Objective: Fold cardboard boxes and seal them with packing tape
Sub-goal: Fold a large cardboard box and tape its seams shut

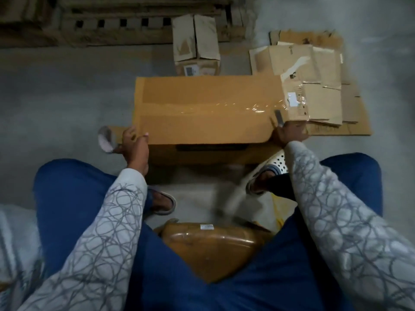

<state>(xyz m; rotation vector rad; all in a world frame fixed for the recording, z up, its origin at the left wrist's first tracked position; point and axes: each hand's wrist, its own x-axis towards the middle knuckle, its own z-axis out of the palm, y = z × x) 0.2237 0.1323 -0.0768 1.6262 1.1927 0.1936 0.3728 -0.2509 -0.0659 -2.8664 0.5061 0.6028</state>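
Evidently the cardboard box [202, 104] sits on the concrete floor [56, 90] at the seated person's feet, within easy reach. The left hand [134, 142] grips the tape roll [107, 140] at the box's near left corner. At the near right corner the right hand [289, 133] pinches a grey blade [278, 117], probably for cutting. Flattened cartons [318, 70] lie beyond, and a pallet [112, 23] lines the floor's far edge.

Warehouse floor, bare concrete [56, 90], wooden pallet [125, 23], flattened cartons [314, 70]
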